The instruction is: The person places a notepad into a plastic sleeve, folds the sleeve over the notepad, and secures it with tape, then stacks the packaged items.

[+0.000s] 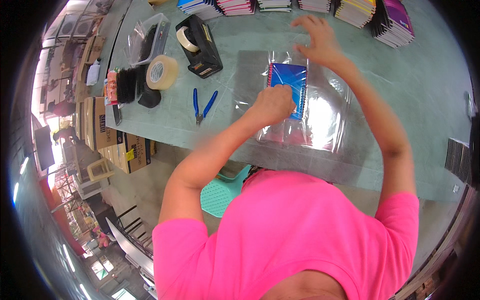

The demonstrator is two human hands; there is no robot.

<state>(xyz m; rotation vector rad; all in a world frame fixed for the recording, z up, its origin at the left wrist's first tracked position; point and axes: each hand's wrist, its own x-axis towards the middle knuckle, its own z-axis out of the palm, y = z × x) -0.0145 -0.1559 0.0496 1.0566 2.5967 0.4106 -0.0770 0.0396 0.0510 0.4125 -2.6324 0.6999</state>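
A blue spiral-bound notebook (287,75) lies on a sheet of clear, shiny plastic film (325,120) in front of me. My left hand (276,104) rests over the notebook's lower left part, its fingers curled in; whatever they hold is hidden under the hand. Beyond the notebook's upper right corner, my right hand (322,42) is raised with fingers spread and nothing in them.
Blue-handled cutters (204,106) lie left of the film. Past them stand a tape dispenser (199,47), a big tape roll (162,72), a clear plastic box (159,37) and black brushes (126,86). Several notebook stacks (392,25) line the far side of the green table (425,110).
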